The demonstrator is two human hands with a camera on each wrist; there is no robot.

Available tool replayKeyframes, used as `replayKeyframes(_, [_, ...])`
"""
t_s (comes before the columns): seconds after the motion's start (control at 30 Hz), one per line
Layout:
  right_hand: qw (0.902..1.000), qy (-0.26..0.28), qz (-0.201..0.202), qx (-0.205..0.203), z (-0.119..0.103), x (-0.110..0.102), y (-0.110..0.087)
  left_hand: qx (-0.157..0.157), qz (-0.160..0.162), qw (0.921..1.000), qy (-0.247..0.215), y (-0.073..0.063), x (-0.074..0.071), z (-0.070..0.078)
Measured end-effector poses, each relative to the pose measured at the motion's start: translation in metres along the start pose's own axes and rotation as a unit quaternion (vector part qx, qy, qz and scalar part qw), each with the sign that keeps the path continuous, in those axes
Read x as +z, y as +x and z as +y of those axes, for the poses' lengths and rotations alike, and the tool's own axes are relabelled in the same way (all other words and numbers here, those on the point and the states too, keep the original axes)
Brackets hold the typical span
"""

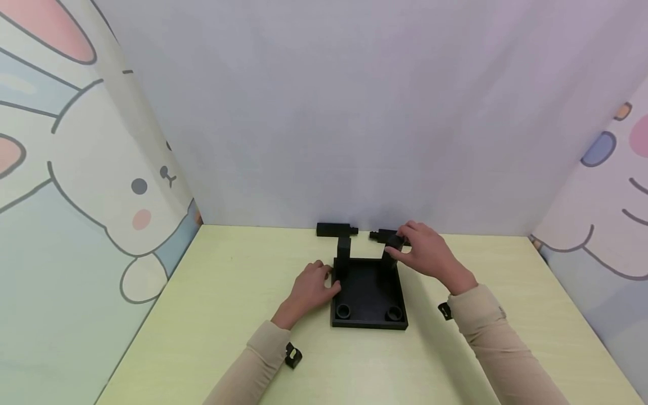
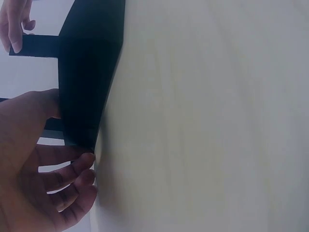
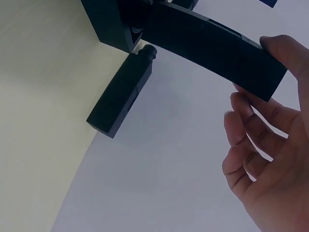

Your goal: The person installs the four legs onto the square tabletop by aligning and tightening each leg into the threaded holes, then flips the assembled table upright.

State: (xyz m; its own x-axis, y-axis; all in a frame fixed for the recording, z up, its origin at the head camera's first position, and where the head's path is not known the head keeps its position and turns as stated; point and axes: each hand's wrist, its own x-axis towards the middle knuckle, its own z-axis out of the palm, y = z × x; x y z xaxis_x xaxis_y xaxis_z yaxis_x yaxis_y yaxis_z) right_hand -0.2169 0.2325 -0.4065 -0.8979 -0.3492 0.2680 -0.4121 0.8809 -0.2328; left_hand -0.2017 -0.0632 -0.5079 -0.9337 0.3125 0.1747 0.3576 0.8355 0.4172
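A square black base (image 1: 369,324) with raised edges lies on the table, like a small upturned tabletop. Round sockets (image 1: 343,311) show at its two near corners. My left hand (image 1: 307,286) grips the base's left edge near the far corner, with the thumb at the inner side and the fingers outside. Upright at the far right corner stands a black leg (image 3: 212,46). My right hand (image 1: 426,251) pinches its top end between thumb and fingers. Another black leg (image 1: 343,253) stands at the far left corner, beside my left hand.
Two loose black legs lie behind the base near the back wall: one leg (image 1: 333,229) at left, the other leg (image 3: 120,94) at right, partly behind my right hand in the head view. Printed cloth walls (image 1: 354,112) enclose the pale table (image 1: 243,270) at back and sides.
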Motion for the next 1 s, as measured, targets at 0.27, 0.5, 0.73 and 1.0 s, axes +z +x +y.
replayKeyframes(0.27, [0.9988, 0.017, -0.046, 0.006, -0.0026, -0.0071, -0.0049, -0.003, -0.004, 1.0, 0.004, -0.0026, -0.0001, 0.0003])
replayKeyframes(0.5, [0.9982, 0.029, -0.047, -0.024, 0.0003, -0.0083, -0.0053, -0.006, -0.006, 1.0, 0.001, -0.0037, -0.0024, 0.0029])
replayKeyframes(0.73, [0.999, 0.031, -0.029, -0.015, -0.0002, -0.0068, -0.0053, -0.005, -0.009, 0.9999, 0.002, -0.0043, -0.0028, 0.0043])
replayKeyframes(1.0, [0.9996, 0.01, -0.02, 0.015, -0.0011, -0.0058, -0.0085, -0.005, -0.008, 1.0, 0.002, -0.0069, -0.0043, 0.0069])
